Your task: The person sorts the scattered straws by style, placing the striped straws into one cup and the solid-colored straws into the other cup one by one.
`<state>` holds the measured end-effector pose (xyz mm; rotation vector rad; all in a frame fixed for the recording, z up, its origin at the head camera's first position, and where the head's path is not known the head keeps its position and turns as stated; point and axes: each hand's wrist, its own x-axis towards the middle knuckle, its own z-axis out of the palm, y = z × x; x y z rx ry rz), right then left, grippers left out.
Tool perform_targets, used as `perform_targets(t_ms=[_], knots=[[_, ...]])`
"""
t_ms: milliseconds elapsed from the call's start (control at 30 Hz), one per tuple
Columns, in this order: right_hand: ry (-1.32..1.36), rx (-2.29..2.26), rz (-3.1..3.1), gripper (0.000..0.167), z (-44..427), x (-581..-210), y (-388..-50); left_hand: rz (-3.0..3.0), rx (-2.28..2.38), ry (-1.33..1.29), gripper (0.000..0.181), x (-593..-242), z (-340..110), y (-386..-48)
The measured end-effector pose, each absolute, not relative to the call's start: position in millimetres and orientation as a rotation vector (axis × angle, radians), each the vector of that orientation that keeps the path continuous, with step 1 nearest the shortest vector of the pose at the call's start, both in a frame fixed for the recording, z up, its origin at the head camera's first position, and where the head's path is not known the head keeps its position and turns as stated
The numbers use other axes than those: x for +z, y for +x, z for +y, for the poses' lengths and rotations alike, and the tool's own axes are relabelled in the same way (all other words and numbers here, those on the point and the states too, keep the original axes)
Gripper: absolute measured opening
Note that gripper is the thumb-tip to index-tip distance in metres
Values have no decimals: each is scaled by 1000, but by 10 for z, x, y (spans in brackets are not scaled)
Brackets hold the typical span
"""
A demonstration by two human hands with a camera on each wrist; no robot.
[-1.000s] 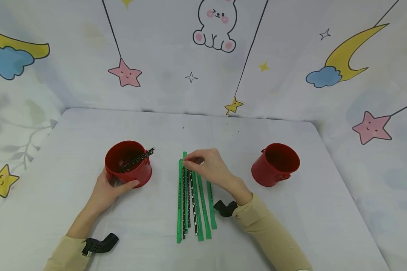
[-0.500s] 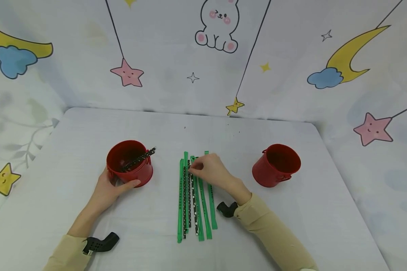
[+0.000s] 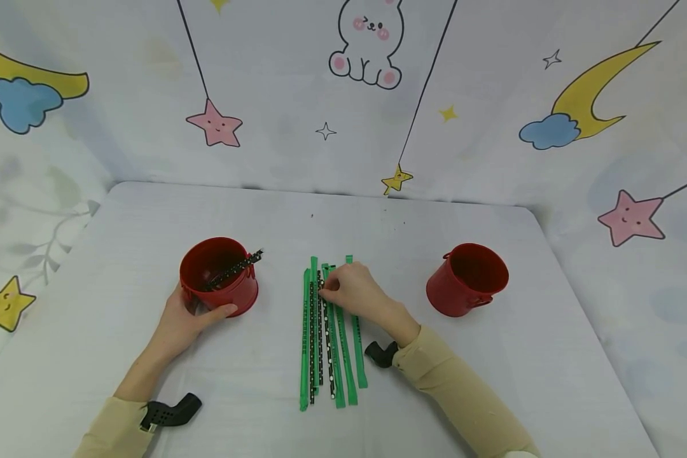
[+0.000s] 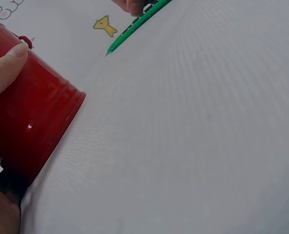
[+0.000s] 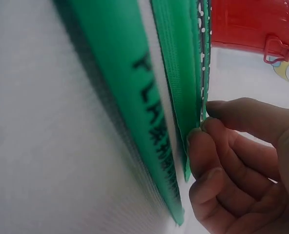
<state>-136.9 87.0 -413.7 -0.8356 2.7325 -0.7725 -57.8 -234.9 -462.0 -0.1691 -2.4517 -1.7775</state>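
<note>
My left hand [image 3: 174, 327] holds a red metal bucket [image 3: 242, 294] at the left, its thumb on the bucket wall [image 4: 42, 107] in the left wrist view. Black straws with white dots [image 3: 231, 272] lean inside it. In the middle, a row of straws lies lengthwise: black dotted ones [image 3: 320, 359] among straws in green wrappers [image 3: 304, 350]. My right hand [image 3: 357, 294] is over their far ends. Its thumb and fingers pinch a black dotted straw [image 5: 201, 63], as the right wrist view shows; the hand hides parts of several straws.
A second red bucket [image 3: 452, 289], tilted in appearance, stands to the right of the straws. White cloth [image 3: 252, 394] covers the table. Behind it hangs a printed backdrop [image 3: 275, 83] with stars, moons and a bear.
My right hand has moved slightly right and nearer along the straws, from a green wrapper's far end to a black dotted straw. The left hand and both buckets stay put.
</note>
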Motion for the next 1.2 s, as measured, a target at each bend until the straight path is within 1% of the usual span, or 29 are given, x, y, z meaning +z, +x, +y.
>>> perform_targets(t_ms=[333, 933, 1200], knots=[[-770, -718, 2767, 16, 828, -4124, -1376, -2458, -1769, -172, 83, -4619, -2344, -586], [-804, -537, 2855, 14, 745, -4081, -1339, -2496, -1735, -135, 85, -4663, -2358, -594], [-806, -487, 2845, 24, 731, -4116, -1348, -2508, -1720, -131, 85, -4671, -2369, -583]])
